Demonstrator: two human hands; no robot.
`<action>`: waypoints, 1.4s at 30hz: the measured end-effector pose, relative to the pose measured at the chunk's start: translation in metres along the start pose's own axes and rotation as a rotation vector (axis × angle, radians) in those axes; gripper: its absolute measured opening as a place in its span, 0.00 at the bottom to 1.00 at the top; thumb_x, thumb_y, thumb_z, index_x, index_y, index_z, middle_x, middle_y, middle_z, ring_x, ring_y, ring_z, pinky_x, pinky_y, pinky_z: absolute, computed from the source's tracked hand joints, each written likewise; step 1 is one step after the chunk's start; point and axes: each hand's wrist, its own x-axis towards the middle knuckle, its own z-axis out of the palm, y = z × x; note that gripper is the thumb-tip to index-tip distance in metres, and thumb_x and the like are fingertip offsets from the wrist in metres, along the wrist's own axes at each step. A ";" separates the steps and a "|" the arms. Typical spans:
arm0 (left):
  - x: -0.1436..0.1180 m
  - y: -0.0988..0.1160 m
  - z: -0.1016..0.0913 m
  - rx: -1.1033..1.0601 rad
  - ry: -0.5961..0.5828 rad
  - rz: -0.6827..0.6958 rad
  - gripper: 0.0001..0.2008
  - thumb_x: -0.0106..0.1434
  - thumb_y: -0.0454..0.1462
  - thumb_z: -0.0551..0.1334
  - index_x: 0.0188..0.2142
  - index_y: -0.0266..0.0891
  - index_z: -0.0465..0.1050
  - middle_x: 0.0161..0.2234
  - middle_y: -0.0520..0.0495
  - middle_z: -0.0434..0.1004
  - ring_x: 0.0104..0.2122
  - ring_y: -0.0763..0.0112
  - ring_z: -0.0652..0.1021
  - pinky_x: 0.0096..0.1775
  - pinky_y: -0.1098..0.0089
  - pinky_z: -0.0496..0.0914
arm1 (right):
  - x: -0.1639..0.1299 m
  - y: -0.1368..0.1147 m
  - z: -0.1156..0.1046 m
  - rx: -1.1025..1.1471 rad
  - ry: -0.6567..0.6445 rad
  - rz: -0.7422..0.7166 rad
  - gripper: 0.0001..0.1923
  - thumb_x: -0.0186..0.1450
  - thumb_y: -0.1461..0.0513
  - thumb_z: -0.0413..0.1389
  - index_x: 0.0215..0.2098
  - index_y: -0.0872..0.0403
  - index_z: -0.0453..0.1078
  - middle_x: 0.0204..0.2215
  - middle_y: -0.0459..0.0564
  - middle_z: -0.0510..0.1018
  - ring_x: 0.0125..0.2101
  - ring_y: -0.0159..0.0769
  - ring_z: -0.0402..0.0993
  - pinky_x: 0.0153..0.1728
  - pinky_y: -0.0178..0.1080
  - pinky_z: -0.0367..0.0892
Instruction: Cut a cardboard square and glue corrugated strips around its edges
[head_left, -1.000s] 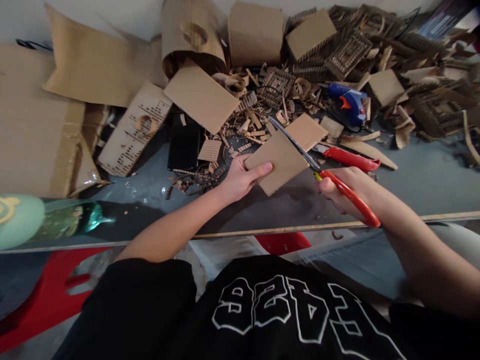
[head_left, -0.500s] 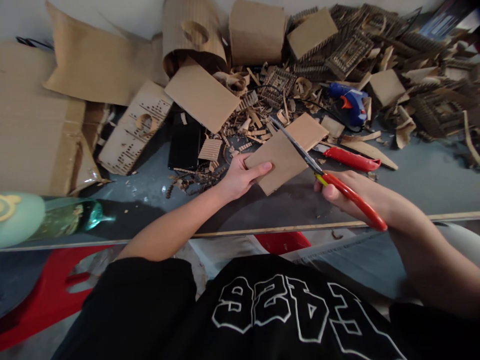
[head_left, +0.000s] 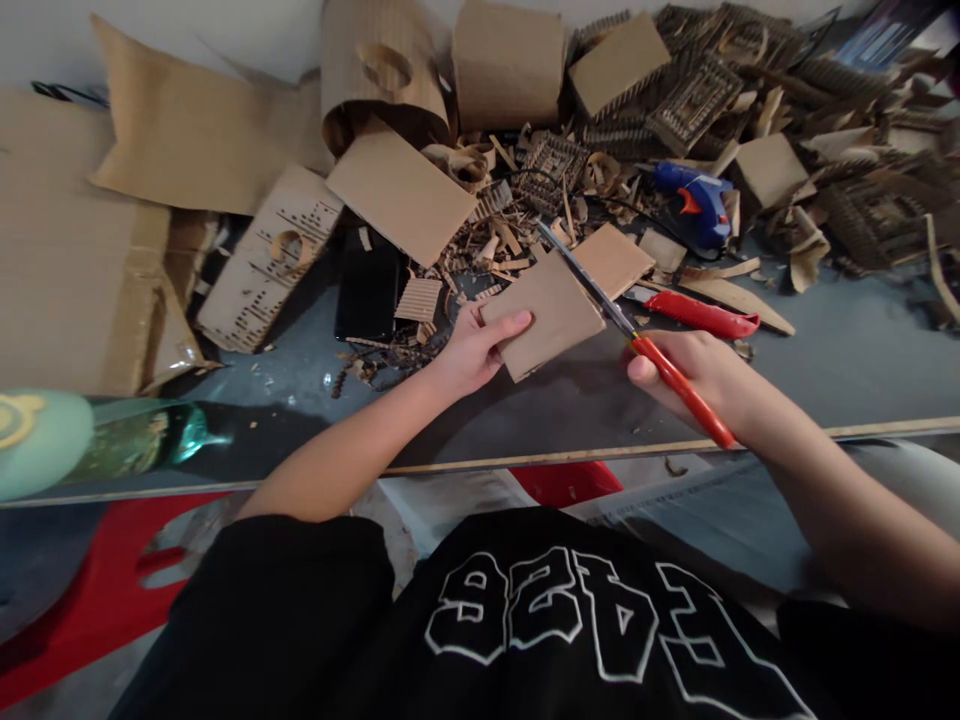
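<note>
— How is the grey tabletop [head_left: 847,360] arranged?
— Cardboard scraps [head_left: 862,215] are piled towards its far side, probably so that elbow room is left in front.
— And the scissors [head_left: 679,382]?
— They are grasped at the red end by the right hand [head_left: 703,364], with the blades aimed away from the body, alongside the right edge of the cardboard rectangle [head_left: 555,305]. Whether contact is made cannot be told.
— How is the rectangle kept there?
— It is pinched at its left edge by the left hand [head_left: 474,355], thumb on top, so the fingers are kept well apart from the blades.
— And the blue glue gun [head_left: 697,205]?
— It is left beyond the red-handled cutter [head_left: 701,313], presumably within reach.
— What is changed from half a second ago?
— The rectangle is shifted slightly leftwards, and the scissors' red end is swung the same way; both grips are maintained.
</note>
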 end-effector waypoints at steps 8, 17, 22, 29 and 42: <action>0.005 0.000 -0.002 -0.009 0.088 0.087 0.24 0.39 0.48 0.81 0.31 0.39 0.78 0.31 0.52 0.82 0.29 0.72 0.80 0.37 0.70 0.78 | -0.005 0.001 -0.002 0.011 -0.063 0.026 0.43 0.58 0.24 0.34 0.35 0.52 0.59 0.30 0.53 0.73 0.29 0.39 0.69 0.33 0.41 0.60; 0.003 -0.002 -0.002 -0.027 0.001 0.122 0.19 0.40 0.44 0.82 0.31 0.42 0.82 0.28 0.56 0.81 0.27 0.77 0.79 0.29 0.76 0.76 | -0.002 -0.017 0.000 -0.448 0.130 0.168 0.46 0.58 0.25 0.35 0.43 0.56 0.62 0.37 0.64 0.76 0.32 0.49 0.72 0.29 0.38 0.46; 0.006 -0.004 -0.006 -0.015 -0.069 0.128 0.19 0.39 0.43 0.82 0.30 0.43 0.83 0.28 0.57 0.81 0.25 0.80 0.78 0.28 0.79 0.75 | 0.001 -0.014 0.006 -0.640 0.251 0.167 0.42 0.61 0.30 0.34 0.41 0.56 0.67 0.32 0.59 0.79 0.31 0.46 0.74 0.28 0.37 0.42; 0.008 -0.012 -0.014 0.099 -0.099 0.201 0.17 0.44 0.47 0.80 0.29 0.42 0.83 0.24 0.56 0.77 0.24 0.81 0.75 0.27 0.79 0.72 | 0.000 -0.005 0.013 -0.770 0.379 0.047 0.40 0.63 0.33 0.36 0.35 0.57 0.69 0.26 0.59 0.78 0.25 0.40 0.72 0.24 0.36 0.40; 0.006 -0.008 -0.003 0.086 0.020 0.148 0.23 0.44 0.50 0.80 0.31 0.38 0.77 0.29 0.53 0.78 0.27 0.77 0.76 0.31 0.75 0.73 | 0.003 -0.012 0.000 -0.675 0.078 0.216 0.48 0.58 0.26 0.31 0.42 0.58 0.64 0.37 0.65 0.77 0.36 0.52 0.76 0.27 0.38 0.46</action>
